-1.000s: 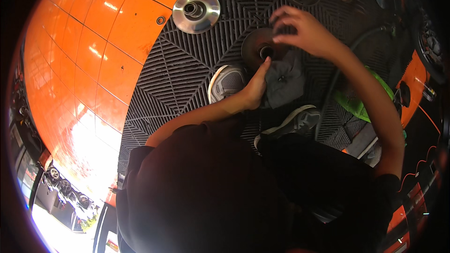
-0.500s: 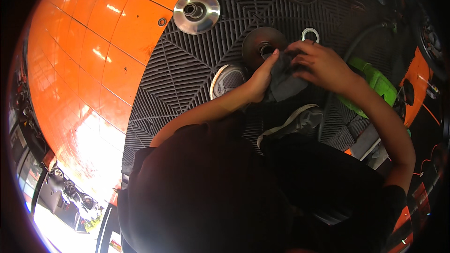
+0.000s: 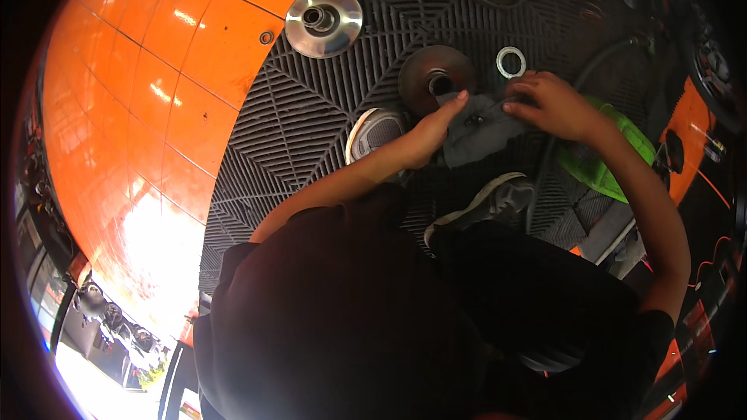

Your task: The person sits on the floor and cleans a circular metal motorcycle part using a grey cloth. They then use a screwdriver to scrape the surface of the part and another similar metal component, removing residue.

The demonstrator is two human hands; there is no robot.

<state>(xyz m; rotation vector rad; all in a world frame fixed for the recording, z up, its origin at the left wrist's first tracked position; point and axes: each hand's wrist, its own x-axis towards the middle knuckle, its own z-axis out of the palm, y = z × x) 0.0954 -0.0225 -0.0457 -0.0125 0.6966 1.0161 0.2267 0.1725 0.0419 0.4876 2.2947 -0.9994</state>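
Ribbed mat (image 3: pixel 280 124), black; probably laid as padding. Cloth (image 3: pixel 467 144), dark grey; clamped under the thumb of the left hand (image 3: pixel 428 140), seemingly to keep it spread. Hubbed disc (image 3: pixel 416 70), dark; just beyond that thumb. Right hand (image 3: pixel 556 107), fingers curled at the cloth's right edge; grip cannot be told. Ring (image 3: pixel 500 64), pale; just beyond those fingers.

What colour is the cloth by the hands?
The cloth is dark grey; the head view shows it best.
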